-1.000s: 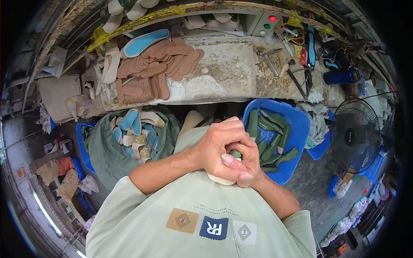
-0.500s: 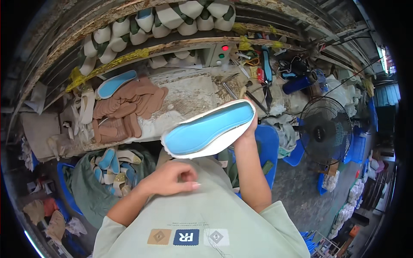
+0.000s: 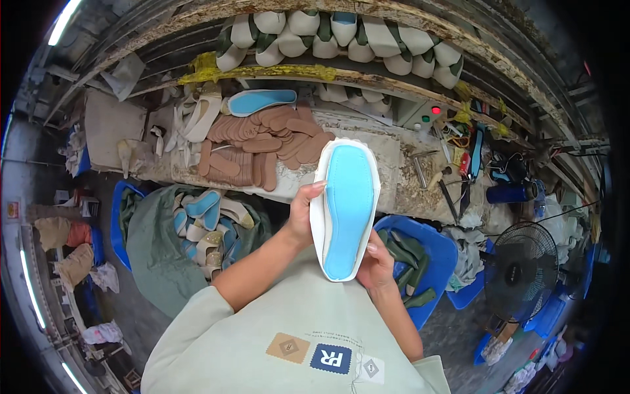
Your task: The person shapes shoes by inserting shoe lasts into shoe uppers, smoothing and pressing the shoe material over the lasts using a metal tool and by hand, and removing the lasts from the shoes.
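I hold a white shoe with a light blue insole (image 3: pixel 346 210) upright in front of my chest, toe pointing away. My left hand (image 3: pixel 303 213) grips its left edge with the fingers along the rim. My right hand (image 3: pixel 375 262) cups the heel end from below and the right. Behind it runs a worn workbench (image 3: pixel 394 164) with a pile of brown insoles (image 3: pixel 259 144) and another blue-lined shoe (image 3: pixel 261 100).
A blue bin (image 3: pixel 430 262) with dark green pieces stands at my right, a green sack of finished shoes (image 3: pixel 197 226) at my left. A shelf of white and green shoe lasts (image 3: pixel 341 36) runs above the bench. Tools (image 3: pixel 453 171) lie at the bench's right, a black fan (image 3: pixel 528 272) beyond.
A second ago both hands were clasped together low at my chest. Then the right hand raised the shoe flat; now it stands upright and the left hand has taken hold too.
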